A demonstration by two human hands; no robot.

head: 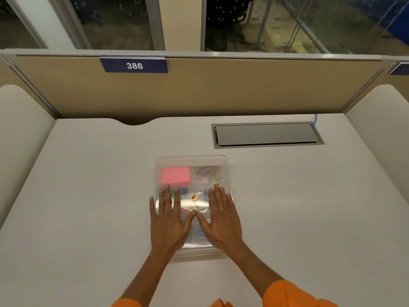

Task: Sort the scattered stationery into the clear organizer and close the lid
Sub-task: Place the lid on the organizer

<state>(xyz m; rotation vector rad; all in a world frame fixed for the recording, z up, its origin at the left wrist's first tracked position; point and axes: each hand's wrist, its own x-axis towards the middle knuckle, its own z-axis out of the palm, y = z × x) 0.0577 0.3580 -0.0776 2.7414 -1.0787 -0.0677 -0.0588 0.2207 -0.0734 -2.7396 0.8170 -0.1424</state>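
Note:
A clear plastic organizer [192,161] lies on the desk in front of me with its transparent lid down over it. Through the lid I see a pink sticky-note pad [176,175] at the far left and coloured paper clips [207,173] at the far right. A small orange-red sticker [194,198] sits mid-lid. My left hand [169,220] lies flat on the lid's near left, fingers straight. My right hand [221,219] lies flat on the near right, and the two thumbs touch. Items in the near compartments are mostly hidden under my hands.
The white desk [88,196] spreads around the organizer. A grey cable hatch [266,135] is set into the desk at the far right, with a blue cable [315,120] at its corner. A tan partition [221,89] with a sign reading 386 closes the back.

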